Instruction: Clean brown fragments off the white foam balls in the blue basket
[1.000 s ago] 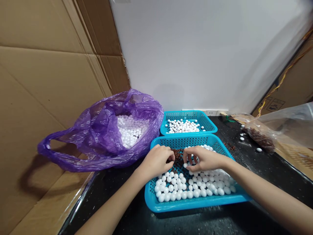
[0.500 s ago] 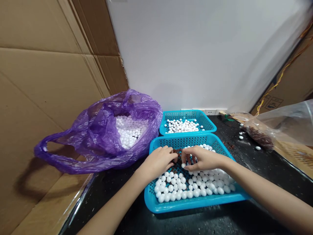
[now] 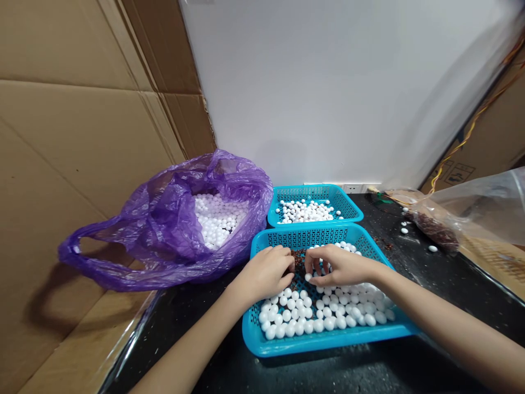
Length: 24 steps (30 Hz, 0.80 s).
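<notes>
**Black tabletop (image 3: 213,355) and a near basket (image 3: 328,343) of white balls (image 3: 318,325)**

The tabletop stood against a white wall (image 3: 328,98), with cardboard (image 3: 82,164) lining the left side. The near basket, in bright blue mesh, sat at the front of the tabletop, with white balls spread across its near half and a few more along its far edge. Brown crumbs (image 3: 298,261) lay in a patch at its middle, just behind the balls. The left hand (image 3: 262,272) was over that patch, its fingers curled down at the crumbs. The right hand (image 3: 342,266) arched just beside it above the balls, with one ball (image 3: 307,277) close by its thumb. Neither grip could be read as open or closed on anything, since both were curled and their tips were hidden. Behind stood a far basket (image 3: 315,189), also blue, holding more white balls. To its left lay an open purple bag (image 3: 164,230) full of white balls. To the right, a clear bag (image 3: 471,208) held brown crumbs, with loose balls (image 3: 432,248) on the tabletop beside it.
</notes>
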Tool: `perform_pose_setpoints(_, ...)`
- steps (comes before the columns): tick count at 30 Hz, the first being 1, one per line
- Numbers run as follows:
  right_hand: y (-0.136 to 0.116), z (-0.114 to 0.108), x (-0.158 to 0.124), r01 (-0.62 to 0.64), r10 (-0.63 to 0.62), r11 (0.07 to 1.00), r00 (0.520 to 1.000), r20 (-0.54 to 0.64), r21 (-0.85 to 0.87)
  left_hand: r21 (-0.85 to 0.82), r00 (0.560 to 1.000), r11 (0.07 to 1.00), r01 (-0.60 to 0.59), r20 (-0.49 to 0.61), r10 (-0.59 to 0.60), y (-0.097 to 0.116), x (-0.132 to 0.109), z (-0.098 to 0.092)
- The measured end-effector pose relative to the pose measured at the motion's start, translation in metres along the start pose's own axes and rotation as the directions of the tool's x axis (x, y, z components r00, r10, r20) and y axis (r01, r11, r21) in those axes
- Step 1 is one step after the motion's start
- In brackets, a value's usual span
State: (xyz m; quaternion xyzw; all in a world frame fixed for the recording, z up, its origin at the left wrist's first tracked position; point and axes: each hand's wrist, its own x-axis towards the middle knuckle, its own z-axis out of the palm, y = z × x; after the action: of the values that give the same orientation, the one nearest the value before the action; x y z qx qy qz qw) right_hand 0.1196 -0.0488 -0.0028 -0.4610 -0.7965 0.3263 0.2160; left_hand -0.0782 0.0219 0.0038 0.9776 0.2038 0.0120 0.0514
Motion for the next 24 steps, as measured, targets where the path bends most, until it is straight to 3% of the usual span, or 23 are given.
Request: perform_pose_setpoints(24, 0.0013, -0.0007, -0.0002, -0.012, 0.012, 1.000, 1.000, 0.007, -0.013, -0.166, 1.000, 0.986, -0.003, 0.025, 0.007, -0.0024, -0.0017, -0.0021)
